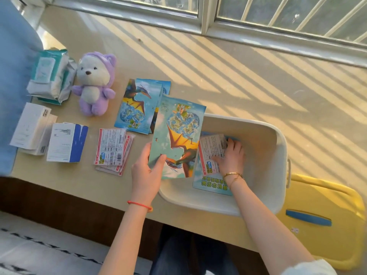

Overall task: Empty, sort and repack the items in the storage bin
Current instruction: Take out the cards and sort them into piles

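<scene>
A white storage bin (pixel 278 139) stands on the beige table at the right. My left hand (pixel 146 173) grips a dinosaur picture packet (pixel 178 135) by its lower left corner, over the bin's left rim. Inside the bin my right hand (pixel 231 155) lies on a small red-edged packet (pixel 210 153), fingers around its far edge; this packet rests on another blue packet (pixel 210 185). On the table lie a pile of dinosaur packets (pixel 137 106) and a stack of small red-edged packets (pixel 113 149).
At the left are a purple plush bear (pixel 95 84), wet wipe packs (pixel 49 76), a white box (pixel 29 126) and a blue-and-white box (pixel 67 142). The yellow bin lid (pixel 321 217) lies at the right. A window sill runs along the back.
</scene>
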